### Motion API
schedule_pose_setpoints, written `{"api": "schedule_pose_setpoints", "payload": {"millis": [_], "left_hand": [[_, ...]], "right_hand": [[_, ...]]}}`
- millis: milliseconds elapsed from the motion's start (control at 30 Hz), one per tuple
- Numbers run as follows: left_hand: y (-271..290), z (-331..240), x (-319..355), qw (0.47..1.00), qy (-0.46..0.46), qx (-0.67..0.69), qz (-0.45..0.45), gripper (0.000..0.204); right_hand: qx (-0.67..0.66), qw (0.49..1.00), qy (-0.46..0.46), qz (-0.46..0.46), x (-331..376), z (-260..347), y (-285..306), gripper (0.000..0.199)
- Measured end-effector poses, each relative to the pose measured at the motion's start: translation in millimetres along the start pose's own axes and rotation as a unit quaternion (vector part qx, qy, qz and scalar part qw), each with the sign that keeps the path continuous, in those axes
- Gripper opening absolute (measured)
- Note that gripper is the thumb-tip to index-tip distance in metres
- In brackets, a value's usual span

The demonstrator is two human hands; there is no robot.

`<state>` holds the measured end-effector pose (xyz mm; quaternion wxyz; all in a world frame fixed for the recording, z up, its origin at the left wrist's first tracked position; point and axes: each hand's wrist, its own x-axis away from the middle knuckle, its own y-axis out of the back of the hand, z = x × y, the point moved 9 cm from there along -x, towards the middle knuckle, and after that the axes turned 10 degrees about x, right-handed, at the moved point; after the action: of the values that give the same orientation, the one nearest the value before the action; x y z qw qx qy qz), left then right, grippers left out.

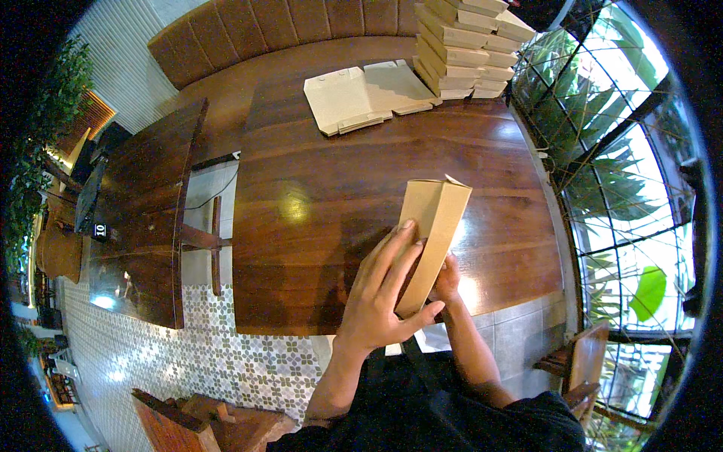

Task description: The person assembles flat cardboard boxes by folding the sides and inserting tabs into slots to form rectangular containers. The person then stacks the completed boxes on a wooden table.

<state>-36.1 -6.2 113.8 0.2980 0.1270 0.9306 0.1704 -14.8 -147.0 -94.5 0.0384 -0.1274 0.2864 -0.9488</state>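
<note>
A long brown cardboard box [433,226] stands tilted above the near edge of the wooden table [331,203], its far end open with small flaps. My left hand [384,294] lies flat over its left face, fingers spread. Under the box's lower end, my right hand [448,279] grips it, mostly hidden behind the cardboard.
Flat unfolded cardboard blanks [354,98] lie at the table's far side. A tall stack of folded boxes [467,45] stands at the far right corner. A second dark table [143,211] is to the left, a padded bench [286,30] behind, windows on the right.
</note>
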Motion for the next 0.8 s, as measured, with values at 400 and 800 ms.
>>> {"api": "schedule_pose_setpoints", "payload": {"millis": [400,800], "left_hand": [[24.8,15.9,10.5,0.98,0.015,0.121,-0.159,0.073],[10.0,-0.8,11.0,0.979,-0.036,0.142,-0.143,0.073]], "right_hand": [[0.111,0.991,0.014,0.078,9.1,15.8,-20.6,0.09],[0.017,0.995,0.082,0.044,5.4,51.8,-52.7,0.127]]}}
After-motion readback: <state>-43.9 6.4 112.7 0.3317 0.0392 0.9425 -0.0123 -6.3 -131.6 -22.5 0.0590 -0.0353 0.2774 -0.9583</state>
